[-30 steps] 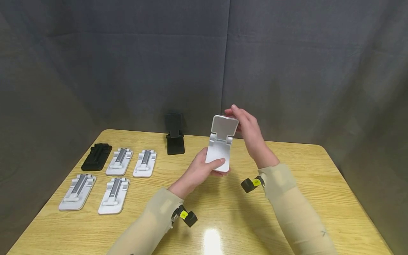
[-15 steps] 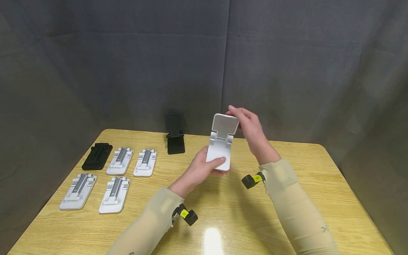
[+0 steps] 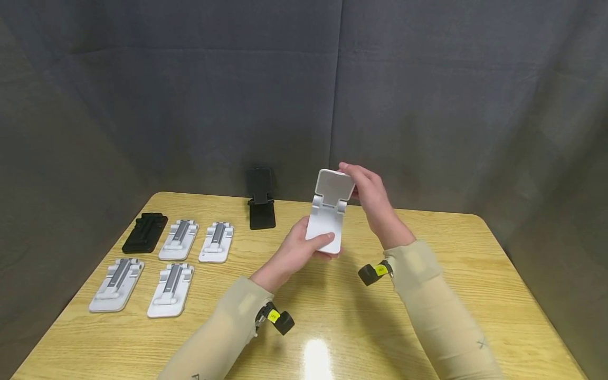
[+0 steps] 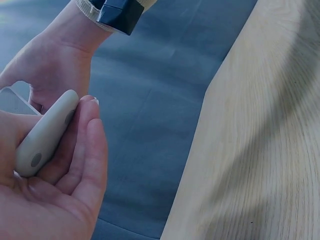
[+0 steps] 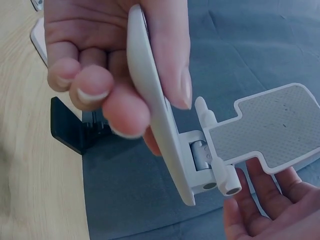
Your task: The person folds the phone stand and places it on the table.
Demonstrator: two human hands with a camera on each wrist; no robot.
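A white folding phone stand [image 3: 324, 227] is held up over the table, its upper plate unfolded from the base. My left hand [image 3: 298, 244] grips the base, thumb across its front and fingers beneath. The left wrist view shows the left fingers curled along the base's edge, which bears grey round pads. My right hand [image 3: 372, 198] holds the upper plate at its top right corner. In the right wrist view, right-hand fingers [image 5: 267, 192] reach behind the grey-padded plate [image 5: 280, 125], near the hinge [image 5: 202, 155]; the right thumb is out of that view.
Several folded white phone stands, one of them a near-left stand [image 3: 116, 285], lie at the left of the wooden table [image 3: 427, 295]. A folded black stand [image 3: 144, 233] lies beside them. An unfolded black stand [image 3: 261, 200] stands at the back edge, before a dark curtain [image 3: 214, 105].
My right hand has shifted slightly down and its fingertips sit closer to the plate's top edge. The left hand's grip on the phone stand is the same.
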